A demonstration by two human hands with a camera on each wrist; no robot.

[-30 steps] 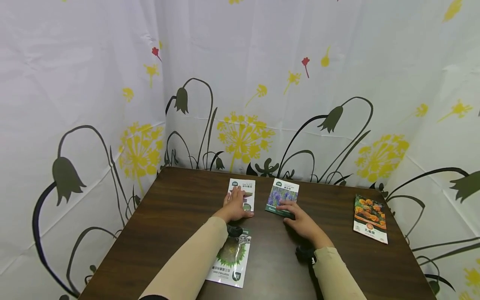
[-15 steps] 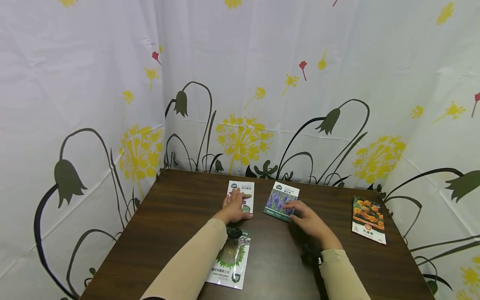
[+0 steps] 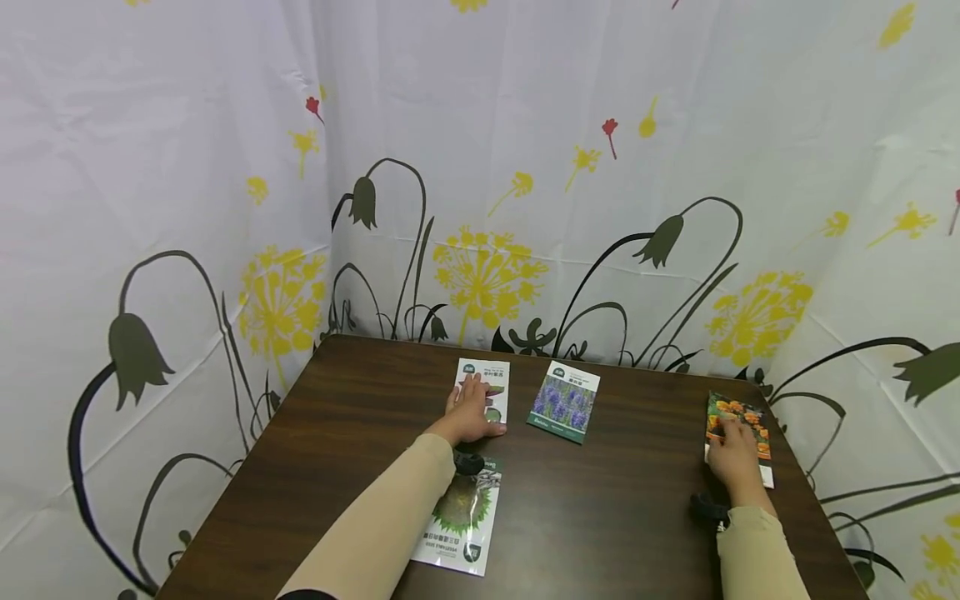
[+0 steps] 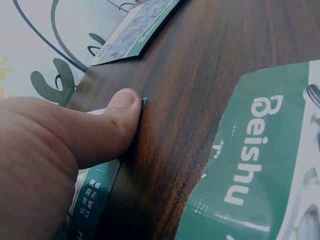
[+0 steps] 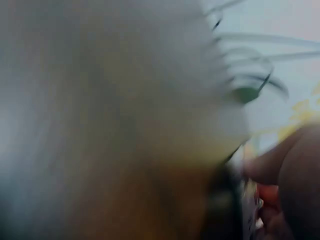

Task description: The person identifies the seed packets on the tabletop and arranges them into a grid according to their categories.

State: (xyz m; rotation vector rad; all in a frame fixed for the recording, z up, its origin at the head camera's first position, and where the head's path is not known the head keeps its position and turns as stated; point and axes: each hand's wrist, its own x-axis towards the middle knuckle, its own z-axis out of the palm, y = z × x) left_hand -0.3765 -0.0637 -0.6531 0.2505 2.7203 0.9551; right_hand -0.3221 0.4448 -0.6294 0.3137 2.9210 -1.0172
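My left hand (image 3: 471, 412) rests with fingers spread on a white vegetable seed packet (image 3: 495, 369), covering its left part. In the left wrist view its thumb lies along the packet's green end (image 4: 95, 192). My right hand (image 3: 735, 454) is over the orange marigold seed packet (image 3: 754, 421) at the table's right, fingers reaching across the flower picture. The right wrist view is blurred, with the right thumb (image 5: 270, 162) near the packet's edge. Between the hands lies a purple-flower seed packet (image 3: 562, 402). A sunflower seed packet (image 3: 457, 529) lies nearer, partly under my left forearm.
The packets lie on a dark wooden table (image 3: 585, 517). A white curtain (image 3: 480, 125) printed with flowers hangs right behind the table and along both its sides. A black camera strap (image 3: 468, 463) circles the left wrist.
My right hand has left the purple-flower packet, which sits slightly turned, and has moved right onto the marigold packet. The left hand has stayed on the white packet.
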